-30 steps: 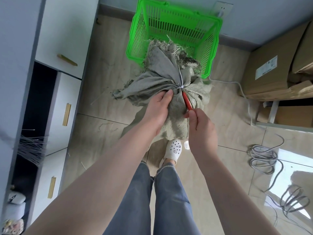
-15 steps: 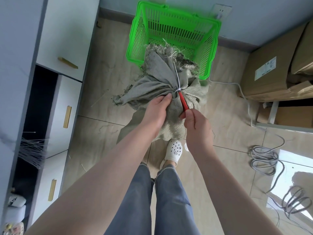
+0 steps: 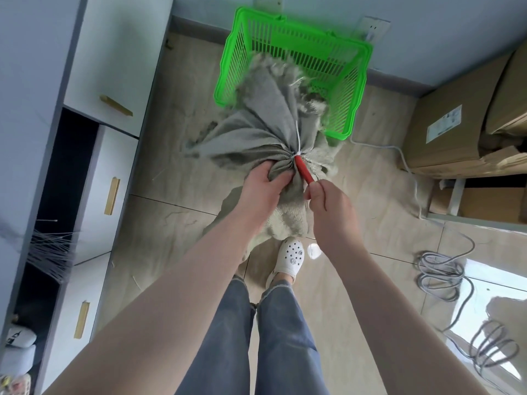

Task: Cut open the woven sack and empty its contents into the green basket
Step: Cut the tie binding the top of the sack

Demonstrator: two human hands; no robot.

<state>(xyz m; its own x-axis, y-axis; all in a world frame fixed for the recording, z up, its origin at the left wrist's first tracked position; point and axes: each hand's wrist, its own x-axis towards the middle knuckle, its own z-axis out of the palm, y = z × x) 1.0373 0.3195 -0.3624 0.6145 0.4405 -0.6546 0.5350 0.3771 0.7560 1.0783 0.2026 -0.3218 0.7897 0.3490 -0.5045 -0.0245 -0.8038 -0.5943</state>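
A grey woven sack (image 3: 265,132) stands on the floor, its frayed mouth leaning over the near rim of the green basket (image 3: 285,32). A white tie (image 3: 297,151) cinches the neck. My left hand (image 3: 263,185) grips the bunched fabric just below the tie. My right hand (image 3: 328,206) holds a red-handled cutter (image 3: 303,169) whose tip points at the tie. The blade itself is hidden in the folds.
White cabinet drawers with brass handles (image 3: 114,105) line the left side. Cardboard boxes (image 3: 462,121) are stacked at the right. Grey cables (image 3: 439,269) coil on the floor at the right. My foot in a white clog (image 3: 291,256) stands behind the sack.
My left hand has curled more tightly into the fabric under the tie. The red cutter stays at the tie while the view has tilted slightly, showing more of the basket.
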